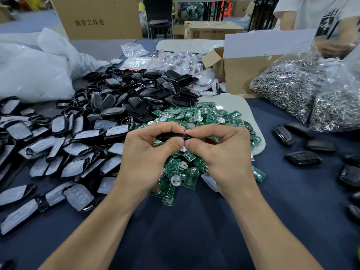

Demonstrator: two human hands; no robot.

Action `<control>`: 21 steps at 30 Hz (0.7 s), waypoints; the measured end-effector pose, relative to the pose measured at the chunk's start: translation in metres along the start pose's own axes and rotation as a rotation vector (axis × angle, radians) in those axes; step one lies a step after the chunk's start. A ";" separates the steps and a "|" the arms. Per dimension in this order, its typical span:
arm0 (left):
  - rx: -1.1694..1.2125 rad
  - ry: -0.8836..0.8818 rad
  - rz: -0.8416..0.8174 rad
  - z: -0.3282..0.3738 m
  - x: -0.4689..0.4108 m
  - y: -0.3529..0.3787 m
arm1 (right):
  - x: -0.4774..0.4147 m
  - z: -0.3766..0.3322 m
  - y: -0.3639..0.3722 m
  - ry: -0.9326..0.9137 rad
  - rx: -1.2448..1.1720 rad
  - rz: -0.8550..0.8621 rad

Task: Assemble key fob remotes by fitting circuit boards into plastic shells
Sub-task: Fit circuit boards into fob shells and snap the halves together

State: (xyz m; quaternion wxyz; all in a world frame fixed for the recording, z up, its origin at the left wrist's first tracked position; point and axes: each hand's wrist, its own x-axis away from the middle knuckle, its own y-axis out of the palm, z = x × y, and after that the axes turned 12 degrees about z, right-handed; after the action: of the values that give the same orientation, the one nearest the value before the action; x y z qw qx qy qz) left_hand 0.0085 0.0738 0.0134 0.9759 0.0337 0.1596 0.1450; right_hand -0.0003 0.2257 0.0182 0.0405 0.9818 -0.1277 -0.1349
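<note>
Both hands meet at the fingertips, curled tight on one black fob [171, 136] held edge-on. The left hand [150, 152] pinches its left half between thumb and forefinger, and the right hand [220, 151] pinches its right half the same way. The two thumbs touch each other just under it. Whether a board sits inside cannot be told.

Right below the fingers, and spreading beyond them, lies a heap of green boards [194, 115], many with a round silver disc. The far side of the heap rests on a white tray [239, 108]. Beyond the fingers and to their left is a heap of bare black shells [136, 90], touching the boards. Left of the left hand lie more shells with pale grey pads [58, 143], scattered loosely over the dark blue table [194, 221].

Right of the right hand, well apart from it, closed fobs [303, 157] lie singly on the table. Farther off on that side are clear bags of metal rings [288, 86], with an open cardboard box [239, 75] beside them. Far left of the fingers sit white bags [29, 71]. At the far right corner stands another person [315, 14] in a white shirt.
</note>
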 end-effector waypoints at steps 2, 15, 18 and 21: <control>-0.003 -0.006 0.011 -0.001 0.001 0.001 | 0.001 0.001 0.001 0.034 -0.030 0.001; 0.051 -0.050 0.053 0.002 0.000 0.002 | -0.001 0.002 0.002 0.082 -0.112 -0.071; 0.096 -0.044 0.005 0.002 -0.001 0.001 | -0.002 0.002 0.000 0.098 -0.176 -0.064; 0.155 -0.078 -0.026 0.002 -0.002 0.001 | -0.003 0.001 -0.001 0.101 -0.212 -0.057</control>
State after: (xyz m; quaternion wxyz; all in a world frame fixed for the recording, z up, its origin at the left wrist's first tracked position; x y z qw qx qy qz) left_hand 0.0076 0.0738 0.0162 0.9777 0.1127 0.1326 0.1179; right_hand -0.0033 0.2275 0.0176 0.1468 0.9807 -0.0824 -0.0992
